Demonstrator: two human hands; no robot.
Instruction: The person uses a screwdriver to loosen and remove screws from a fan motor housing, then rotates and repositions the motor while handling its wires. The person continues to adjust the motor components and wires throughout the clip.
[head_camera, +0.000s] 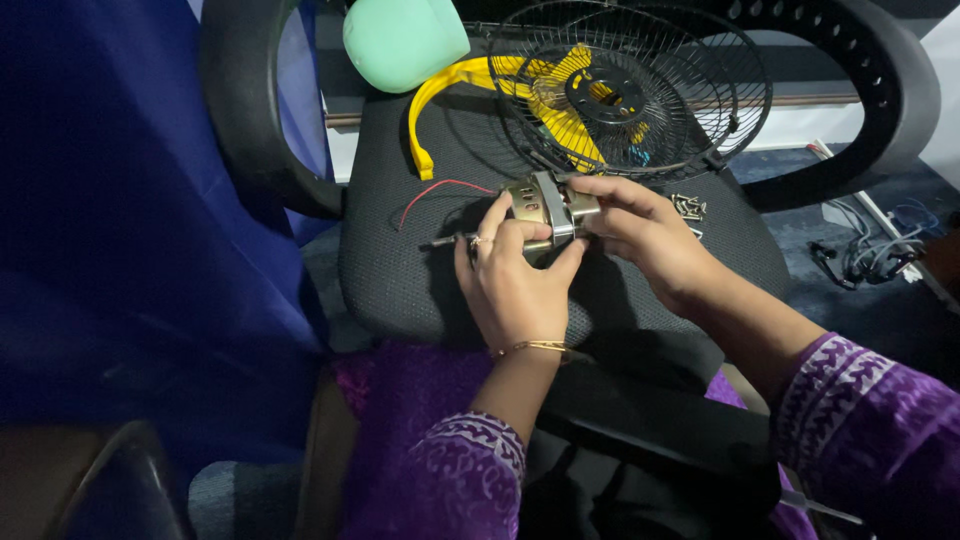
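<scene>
Both my hands hold a small metal fan motor (545, 207) over a black mesh chair seat (400, 270). My left hand (512, 280) grips its near side, and a thin shaft sticks out to the left by my ringed finger. My right hand (645, 232) clasps the right end of the motor. A red wire (440, 190) trails from the motor across the seat to the left.
A black wire fan guard (630, 85) lies at the back of the seat over yellow fan blades (470, 85). A mint-green housing (400, 40) sits behind them. Small screws (688, 207) lie at the right. Blue cloth (120, 220) hangs at the left; cables (865, 255) lie on the floor.
</scene>
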